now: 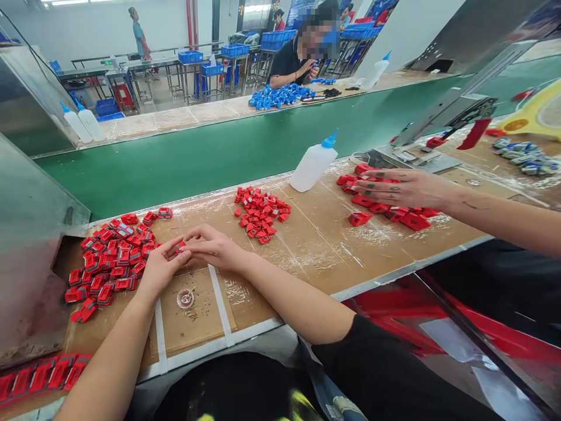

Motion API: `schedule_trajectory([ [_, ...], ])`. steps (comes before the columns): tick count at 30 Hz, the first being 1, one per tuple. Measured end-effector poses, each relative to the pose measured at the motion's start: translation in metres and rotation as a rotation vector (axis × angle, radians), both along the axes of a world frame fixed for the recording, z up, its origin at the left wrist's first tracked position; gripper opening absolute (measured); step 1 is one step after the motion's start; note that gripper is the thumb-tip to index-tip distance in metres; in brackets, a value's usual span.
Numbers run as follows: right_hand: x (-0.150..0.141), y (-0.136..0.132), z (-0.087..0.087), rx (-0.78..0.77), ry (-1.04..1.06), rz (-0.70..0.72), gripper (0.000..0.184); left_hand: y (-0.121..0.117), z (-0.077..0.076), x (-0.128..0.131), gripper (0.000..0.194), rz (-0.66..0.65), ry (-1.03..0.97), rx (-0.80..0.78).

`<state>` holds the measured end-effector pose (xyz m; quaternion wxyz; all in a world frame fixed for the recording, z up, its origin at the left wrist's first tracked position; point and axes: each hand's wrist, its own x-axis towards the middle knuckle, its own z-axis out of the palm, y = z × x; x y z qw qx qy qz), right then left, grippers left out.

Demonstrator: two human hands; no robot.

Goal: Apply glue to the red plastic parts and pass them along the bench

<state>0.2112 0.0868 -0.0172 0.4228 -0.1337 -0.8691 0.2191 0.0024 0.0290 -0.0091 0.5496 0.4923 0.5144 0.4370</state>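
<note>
My left hand (161,266) and my right hand (213,245) meet over the brown worktop (315,245), fingers pinched together on one small red plastic part (180,248). A heap of flat red parts (111,257) lies just left of my left hand. A smaller heap of little red pieces (262,213) lies beyond my right hand. Below my hands sits a small round clear dish (185,298) on a taped cardboard pad.
A co-worker's hand (401,188) from the right rests spread on another pile of red parts (385,204). A white squeeze bottle with a blue cap (313,164) stands behind the piles. A green conveyor belt (197,155) runs across. Another person sits beyond it with blue parts (280,95).
</note>
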Motion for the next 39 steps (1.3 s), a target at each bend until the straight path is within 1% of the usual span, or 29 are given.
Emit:
schedule_trajectory([
  [2,0.004,-0.001,0.005,-0.123,0.033,0.074,0.034,0.002,0.003,0.004,0.072,0.016,0.009,0.026],
  [5,0.007,-0.002,0.01,-0.352,0.09,0.111,0.068,0.006,0.014,0.012,0.062,-0.002,0.084,0.123],
  [6,0.007,-0.001,0.009,-0.414,0.093,0.118,0.076,0.006,0.018,0.015,0.059,-0.018,0.111,0.161],
  [8,0.006,0.001,0.006,-0.5,0.087,0.151,0.079,0.006,0.027,0.022,0.051,-0.062,0.16,0.24],
  [10,0.004,0.003,0.002,-0.547,0.097,0.177,0.074,0.006,0.034,0.029,0.044,-0.087,0.195,0.3],
  [12,0.004,0.005,0.0,-0.567,0.115,0.181,0.071,0.005,0.037,0.034,0.042,-0.077,0.187,0.313],
  [15,0.009,0.003,0.008,-0.528,0.099,0.19,0.065,0.003,0.039,0.04,0.048,-0.032,0.119,0.273],
  [18,0.015,-0.003,0.027,-0.348,0.024,0.206,0.063,-0.003,0.044,0.047,0.056,0.026,0.076,0.193],
  [20,0.019,-0.011,0.04,-0.191,-0.021,0.17,0.057,-0.013,0.053,0.048,0.059,-0.023,0.117,0.149],
  [22,0.027,-0.023,0.049,-0.052,-0.055,0.073,0.05,-0.03,0.068,0.037,0.062,-0.121,0.267,0.169],
  [24,0.048,-0.041,0.047,0.045,-0.13,-0.084,0.049,-0.056,0.085,0.011,0.066,-0.19,0.56,0.279],
  [26,0.087,-0.061,0.033,0.079,-0.274,-0.276,0.049,-0.088,0.097,-0.034,0.067,-0.238,0.933,0.45],
  [27,0.114,-0.07,0.022,0.073,-0.36,-0.357,0.047,-0.106,0.099,-0.062,0.065,-0.261,1.082,0.525],
  [28,0.142,-0.077,0.009,0.06,-0.425,-0.437,0.045,-0.127,0.097,-0.092,0.061,-0.271,1.197,0.576],
  [29,0.172,-0.082,-0.005,0.042,-0.474,-0.539,0.047,-0.149,0.093,-0.124,0.055,-0.259,1.293,0.604],
  [30,0.198,-0.084,-0.018,0.041,-0.508,-0.651,0.05,-0.172,0.085,-0.156,0.049,-0.217,1.391,0.604],
  [31,0.22,-0.084,-0.031,0.05,-0.532,-0.751,0.053,-0.196,0.075,-0.187,0.041,-0.122,1.486,0.596],
  [32,0.235,-0.083,-0.04,0.107,-0.484,-0.912,0.06,-0.22,0.065,-0.216,0.034,0.013,1.582,0.55],
  [33,0.24,-0.08,-0.045,0.188,-0.403,-1.066,0.068,-0.243,0.054,-0.243,0.031,0.187,1.665,0.5],
  [34,0.235,-0.078,-0.044,0.254,-0.322,-1.163,0.073,-0.264,0.044,-0.267,0.032,0.349,1.726,0.435],
  [35,0.218,-0.079,-0.038,0.301,-0.25,-1.196,0.074,-0.282,0.035,-0.287,0.032,0.503,1.754,0.366],
  [36,0.192,-0.082,-0.026,0.33,-0.205,-1.154,0.07,-0.297,0.028,-0.303,0.033,0.633,1.756,0.317],
  [37,0.158,-0.089,-0.011,0.296,-0.228,-1.024,0.061,-0.308,0.023,-0.316,0.035,0.73,1.737,0.265],
  [38,0.117,-0.099,0.006,0.266,-0.251,-0.841,0.05,-0.315,0.018,-0.326,0.039,0.784,1.701,0.214],
  [39,0.072,-0.111,0.024,0.244,-0.287,-0.657,0.042,-0.319,0.015,-0.332,0.043,0.798,1.654,0.166],
])
